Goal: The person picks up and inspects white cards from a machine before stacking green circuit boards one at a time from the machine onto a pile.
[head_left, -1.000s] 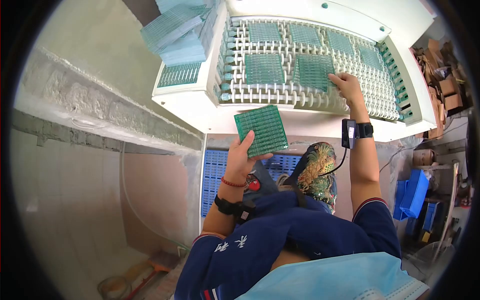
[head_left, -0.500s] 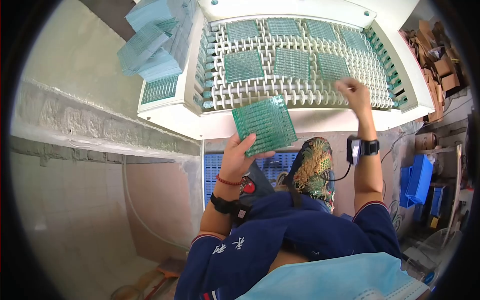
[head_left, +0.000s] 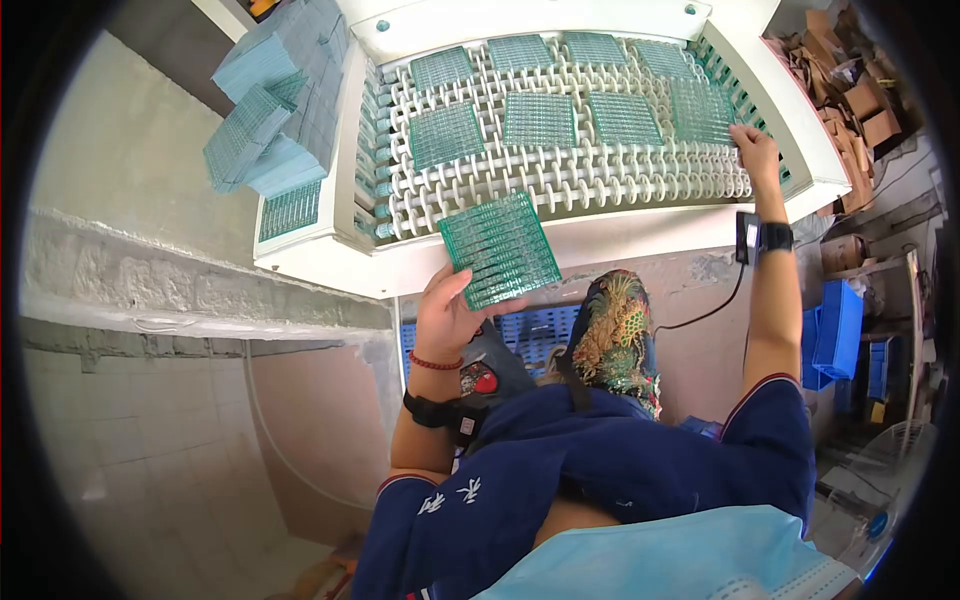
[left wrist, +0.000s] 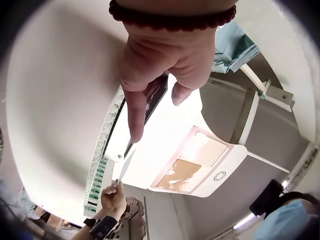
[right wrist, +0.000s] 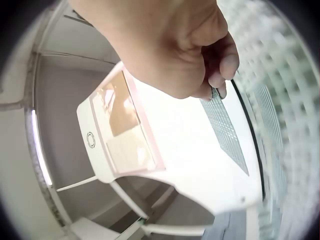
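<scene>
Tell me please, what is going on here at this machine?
A person works at a white roller conveyor that carries green circuit boards in two rows. The left hand holds one green board at the conveyor's near edge. The right hand pinches the edge of the right-end board at the rollers' right side. A stack of boards lies left of the conveyor.

Between the hands: bare rollers [head_left: 620,190] are lying open.
Beyond them: green boards [head_left: 540,118] are covering the rollers in two rows, narrow gaps between.
Far end: a white hood [head_left: 540,20] is closing off the conveyor.
Left hand [head_left: 447,310]: its held board [head_left: 499,249] is overhanging the front edge; stacked boards [head_left: 270,110] are crowding the far left.
Right hand [head_left: 757,152]: its end board [head_left: 705,108] and the side rail [head_left: 805,155] are hemming it in.
</scene>
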`<state>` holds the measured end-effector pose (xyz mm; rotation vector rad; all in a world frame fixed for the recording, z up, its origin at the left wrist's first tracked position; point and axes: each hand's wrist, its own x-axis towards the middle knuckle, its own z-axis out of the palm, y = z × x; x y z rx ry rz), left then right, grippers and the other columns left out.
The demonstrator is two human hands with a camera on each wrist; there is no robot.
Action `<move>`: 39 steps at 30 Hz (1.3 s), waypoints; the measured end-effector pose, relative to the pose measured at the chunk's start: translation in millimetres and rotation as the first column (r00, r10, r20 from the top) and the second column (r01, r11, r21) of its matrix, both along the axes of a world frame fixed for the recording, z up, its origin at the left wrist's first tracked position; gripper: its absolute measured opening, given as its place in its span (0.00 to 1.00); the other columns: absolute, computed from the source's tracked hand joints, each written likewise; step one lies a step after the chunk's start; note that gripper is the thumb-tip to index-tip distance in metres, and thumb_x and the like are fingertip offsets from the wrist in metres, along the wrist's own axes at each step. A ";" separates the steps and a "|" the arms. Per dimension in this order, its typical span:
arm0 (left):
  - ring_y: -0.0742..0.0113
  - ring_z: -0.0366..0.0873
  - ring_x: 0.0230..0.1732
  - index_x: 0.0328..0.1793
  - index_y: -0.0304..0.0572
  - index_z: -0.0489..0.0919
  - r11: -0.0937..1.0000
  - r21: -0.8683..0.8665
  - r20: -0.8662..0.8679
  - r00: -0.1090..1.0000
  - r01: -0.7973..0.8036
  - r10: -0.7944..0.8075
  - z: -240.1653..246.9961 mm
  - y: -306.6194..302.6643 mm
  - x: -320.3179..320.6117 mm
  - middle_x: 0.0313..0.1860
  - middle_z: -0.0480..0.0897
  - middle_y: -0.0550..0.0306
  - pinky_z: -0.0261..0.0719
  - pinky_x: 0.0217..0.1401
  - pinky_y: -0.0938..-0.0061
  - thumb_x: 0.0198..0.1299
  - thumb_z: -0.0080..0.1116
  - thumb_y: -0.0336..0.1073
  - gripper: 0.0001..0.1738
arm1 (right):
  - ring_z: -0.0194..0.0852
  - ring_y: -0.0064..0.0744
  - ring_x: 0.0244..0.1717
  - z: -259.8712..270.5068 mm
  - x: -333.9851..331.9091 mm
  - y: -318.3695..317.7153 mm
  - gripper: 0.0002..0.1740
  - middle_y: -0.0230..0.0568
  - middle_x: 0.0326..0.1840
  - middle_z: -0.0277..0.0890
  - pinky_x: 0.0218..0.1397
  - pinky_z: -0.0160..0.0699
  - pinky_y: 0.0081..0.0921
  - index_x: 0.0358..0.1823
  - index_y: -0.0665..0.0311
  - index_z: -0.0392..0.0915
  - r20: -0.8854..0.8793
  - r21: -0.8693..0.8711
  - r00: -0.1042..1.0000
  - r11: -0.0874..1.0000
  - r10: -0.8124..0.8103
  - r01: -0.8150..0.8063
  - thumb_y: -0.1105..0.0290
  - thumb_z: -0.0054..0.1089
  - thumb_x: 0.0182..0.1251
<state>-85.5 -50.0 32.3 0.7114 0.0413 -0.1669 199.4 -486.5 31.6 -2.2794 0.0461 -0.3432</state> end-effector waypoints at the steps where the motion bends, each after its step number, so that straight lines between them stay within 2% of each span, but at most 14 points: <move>1: 0.45 0.73 0.55 0.66 0.28 0.57 1.000 -0.019 0.004 1.000 0.025 -0.025 -2.6 1.6 -1.2 0.59 0.69 0.38 0.77 0.51 0.46 0.64 0.37 0.37 0.26 | 0.76 0.33 0.25 -10.5 18.3 -21.1 0.16 0.39 0.24 0.78 0.30 0.74 0.25 0.41 0.61 0.82 0.018 -0.217 1.000 0.976 -0.019 0.023 0.59 0.61 0.56; 2: 0.44 0.73 0.55 0.65 0.26 0.57 0.999 -0.041 0.008 0.999 0.032 -0.031 -3.8 2.8 -2.6 0.60 0.68 0.37 0.77 0.52 0.46 0.64 0.39 0.35 0.26 | 0.79 0.38 0.30 -15.1 27.0 -30.4 0.17 0.42 0.28 0.80 0.35 0.76 0.29 0.42 0.60 0.81 0.039 -0.423 0.999 0.905 -0.035 0.048 0.58 0.61 0.55; 5: 0.42 0.72 0.56 0.65 0.25 0.57 0.999 -0.001 0.041 0.998 0.054 -0.054 -10.5 5.4 -3.9 0.60 0.68 0.37 0.76 0.52 0.45 0.63 0.40 0.33 0.26 | 0.76 0.48 0.45 -2.9 7.6 2.1 0.21 0.50 0.41 0.78 0.50 0.73 0.35 0.46 0.56 0.80 0.149 -0.626 0.981 0.756 -0.122 0.189 0.55 0.61 0.52; 6: 0.42 0.72 0.56 0.65 0.24 0.57 0.999 0.007 0.039 0.998 0.045 -0.045 -9.7 5.6 -3.3 0.60 0.68 0.36 0.76 0.52 0.45 0.63 0.40 0.33 0.26 | 0.73 0.45 0.49 0.2 4.0 19.5 0.21 0.50 0.49 0.74 0.52 0.72 0.35 0.47 0.56 0.79 0.151 -0.616 0.984 0.771 -0.090 0.165 0.55 0.61 0.53; 10: 0.45 0.73 0.55 0.62 0.25 0.61 0.999 0.030 0.006 1.000 0.021 -0.021 -4.4 3.6 -3.4 0.57 0.71 0.38 0.77 0.52 0.46 0.64 0.42 0.32 0.23 | 0.75 0.45 0.46 20.5 -33.5 132.0 0.19 0.45 0.48 0.74 0.50 0.73 0.34 0.47 0.60 0.78 0.176 -0.496 0.927 0.843 0.331 -0.207 0.59 0.60 0.55; 12: 0.47 0.75 0.54 0.61 0.26 0.63 0.999 0.037 0.005 1.000 0.016 -0.016 -2.4 2.8 -0.3 0.55 0.73 0.40 0.78 0.50 0.48 0.65 0.42 0.32 0.21 | 0.74 0.45 0.46 12.5 -34.6 176.4 0.17 0.42 0.49 0.74 0.50 0.74 0.35 0.46 0.60 0.77 0.260 -0.551 0.802 0.765 0.538 -0.335 0.61 0.59 0.57; 14: 0.47 0.75 0.53 0.61 0.26 0.64 0.999 0.040 -0.002 1.000 0.005 -0.005 -2.9 5.1 -1.6 0.55 0.74 0.40 0.79 0.49 0.48 0.64 0.43 0.31 0.21 | 0.74 0.44 0.48 16.8 -35.5 213.0 0.15 0.39 0.52 0.72 0.50 0.74 0.37 0.46 0.59 0.76 0.195 -0.546 0.724 0.686 0.662 -0.481 0.63 0.57 0.58; 21: 0.47 0.77 0.50 0.59 0.28 0.66 0.992 0.078 -0.024 0.995 -0.095 0.097 2.1 20.5 -14.6 0.52 0.75 0.41 0.82 0.46 0.51 0.63 0.45 0.29 0.19 | 0.75 0.45 0.45 -4.3 8.4 252.0 0.14 0.42 0.48 0.75 0.51 0.74 0.36 0.47 0.56 0.77 -0.108 -0.680 0.687 0.451 0.718 -0.578 0.67 0.54 0.58; 24: 0.49 0.77 0.50 0.59 0.28 0.67 0.988 0.121 -0.030 0.994 -0.096 0.100 0.4 27.6 -10.8 0.53 0.75 0.42 0.82 0.46 0.52 0.62 0.46 0.29 0.19 | 0.75 0.47 0.44 -9.8 15.6 250.2 0.17 0.43 0.44 0.78 0.51 0.74 0.36 0.49 0.57 0.77 -0.082 -0.686 0.691 0.463 0.718 -0.562 0.67 0.56 0.56; 27: 0.51 0.78 0.50 0.59 0.29 0.67 0.979 0.162 -0.026 0.992 -0.121 0.126 10.6 29.2 -1.1 0.52 0.76 0.45 0.82 0.45 0.53 0.62 0.48 0.30 0.19 | 0.78 0.46 0.37 11.9 -19.6 246.4 0.17 0.44 0.35 0.80 0.45 0.77 0.35 0.47 0.60 0.78 0.166 -0.636 0.580 0.536 0.797 -0.555 0.64 0.60 0.55; 30: 0.53 0.77 0.49 0.57 0.29 0.68 0.979 0.179 -0.018 0.994 -0.099 0.104 14.2 33.0 10.4 0.52 0.76 0.46 0.83 0.45 0.55 0.62 0.49 0.30 0.18 | 0.78 0.30 0.27 56.9 -81.8 252.3 0.12 0.38 0.26 0.78 0.31 0.78 0.25 0.39 0.65 0.79 -0.239 -0.147 0.621 0.604 0.746 -0.783 0.65 0.62 0.57; 33: 0.53 0.77 0.50 0.55 0.29 0.69 0.982 0.170 -0.042 0.995 -0.079 0.088 12.9 32.4 26.7 0.51 0.76 0.46 0.83 0.44 0.55 0.62 0.49 0.29 0.16 | 0.74 0.17 0.21 35.8 -124.1 252.0 0.14 0.32 0.21 0.75 0.21 0.72 0.15 0.35 0.67 0.79 -0.343 0.412 0.474 0.584 0.811 -0.699 0.62 0.62 0.59; 36: 0.53 0.78 0.47 0.54 0.29 0.69 0.978 0.187 -0.036 0.995 -0.087 0.096 14.6 30.1 42.2 0.49 0.77 0.46 0.84 0.43 0.56 0.62 0.48 0.29 0.15 | 0.72 0.17 0.18 10.4 -134.4 249.2 0.13 0.31 0.20 0.74 0.19 0.70 0.12 0.35 0.69 0.79 -0.254 0.572 0.578 0.603 0.775 -0.557 0.64 0.61 0.61; 39: 0.55 0.79 0.45 0.55 0.27 0.67 0.891 0.417 0.065 0.983 -0.181 0.169 11.9 40.6 64.8 0.48 0.77 0.46 0.85 0.43 0.56 0.62 0.47 0.27 0.16 | 0.72 0.18 0.17 14.5 -122.5 236.2 0.14 0.34 0.20 0.75 0.19 0.69 0.11 0.35 0.71 0.79 -0.287 0.542 0.699 0.713 0.655 -0.446 0.65 0.59 0.61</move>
